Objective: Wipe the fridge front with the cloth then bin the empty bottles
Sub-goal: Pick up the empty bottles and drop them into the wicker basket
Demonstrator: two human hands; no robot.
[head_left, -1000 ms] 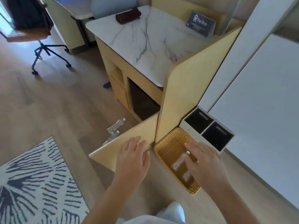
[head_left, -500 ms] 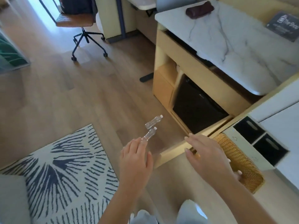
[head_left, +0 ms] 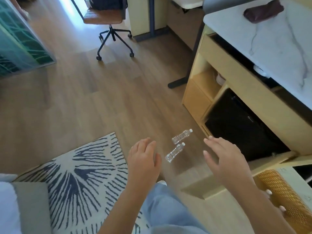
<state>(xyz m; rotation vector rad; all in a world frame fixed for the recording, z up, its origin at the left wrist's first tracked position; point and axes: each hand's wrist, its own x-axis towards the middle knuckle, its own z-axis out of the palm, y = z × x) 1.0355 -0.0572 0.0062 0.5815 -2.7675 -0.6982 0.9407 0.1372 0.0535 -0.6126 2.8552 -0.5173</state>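
Two to bin: near bottle (head_left: 174,152), far bottle (head_left: 182,136), lying on floor (head_left: 118,98) btwn rug (head_left: 108,141) corner and fridge front (head_left: 239,125). Left hand (head_left: 143,159), right hand (head_left: 226,159) clear of both, fingers loosely spread, holding nothing. Binning step, prob. Next: stoop, grip one each, carry to wicker basket (head_left: 287,200).

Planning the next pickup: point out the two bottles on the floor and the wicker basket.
far bottle (head_left: 182,136), head view, middle of its clear body.
near bottle (head_left: 174,152), head view, middle of its clear body.
wicker basket (head_left: 276,184), head view, its woven wall.
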